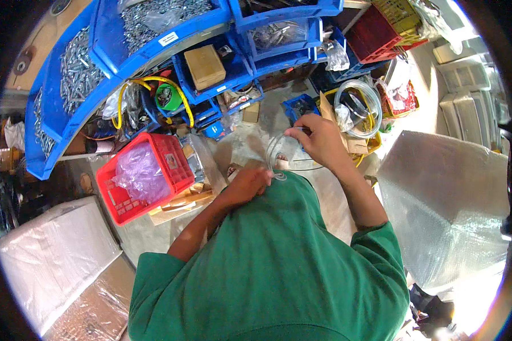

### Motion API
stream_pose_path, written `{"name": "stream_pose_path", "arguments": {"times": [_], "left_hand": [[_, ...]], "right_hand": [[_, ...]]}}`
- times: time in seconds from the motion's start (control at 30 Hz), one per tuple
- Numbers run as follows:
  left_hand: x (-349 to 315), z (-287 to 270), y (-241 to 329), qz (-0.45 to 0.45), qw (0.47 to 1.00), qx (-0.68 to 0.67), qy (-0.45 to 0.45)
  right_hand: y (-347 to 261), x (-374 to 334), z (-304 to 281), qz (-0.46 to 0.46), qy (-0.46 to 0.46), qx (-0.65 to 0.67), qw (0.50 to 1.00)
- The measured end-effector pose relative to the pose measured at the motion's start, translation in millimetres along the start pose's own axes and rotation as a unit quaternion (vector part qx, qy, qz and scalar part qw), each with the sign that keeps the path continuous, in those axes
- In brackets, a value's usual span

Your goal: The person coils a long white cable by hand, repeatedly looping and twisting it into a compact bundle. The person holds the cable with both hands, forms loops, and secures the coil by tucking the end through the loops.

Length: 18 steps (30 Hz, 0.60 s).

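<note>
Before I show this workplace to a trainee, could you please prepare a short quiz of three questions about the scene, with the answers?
1. Multiple choice. What do the left hand and the right hand hold?
A) a yellow hose
B) a thin clear tube
C) a cardboard box

2. True or false? The red crate is filled with metal screws.

3. Short answer. Which hand is nearer to the large coil of clear hose?

Key:
1. B.
2. False; purplish plastic film lies in it.
3. The right hand.
</note>
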State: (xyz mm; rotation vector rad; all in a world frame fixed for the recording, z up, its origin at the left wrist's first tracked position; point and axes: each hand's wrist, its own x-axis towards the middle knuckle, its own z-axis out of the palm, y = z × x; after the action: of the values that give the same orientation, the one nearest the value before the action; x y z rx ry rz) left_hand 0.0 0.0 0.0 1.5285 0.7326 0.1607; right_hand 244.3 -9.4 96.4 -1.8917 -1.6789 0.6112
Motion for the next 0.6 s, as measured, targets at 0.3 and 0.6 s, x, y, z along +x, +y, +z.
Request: {"name": "stream_pose_path", "arguments": {"times": [0.3, 0.6], "left_hand": [[24, 1, 19, -0.202, 0.979, -0.019, 0.01], [55, 30, -2, -0.219, 0.935, -0.277, 0.035]], "right_hand": [[-23, -13, 4, 0.012, 0.065, -0.02, 0.998], [-23, -13, 22, -0.034, 0.082, -0.093, 0.992]]}}
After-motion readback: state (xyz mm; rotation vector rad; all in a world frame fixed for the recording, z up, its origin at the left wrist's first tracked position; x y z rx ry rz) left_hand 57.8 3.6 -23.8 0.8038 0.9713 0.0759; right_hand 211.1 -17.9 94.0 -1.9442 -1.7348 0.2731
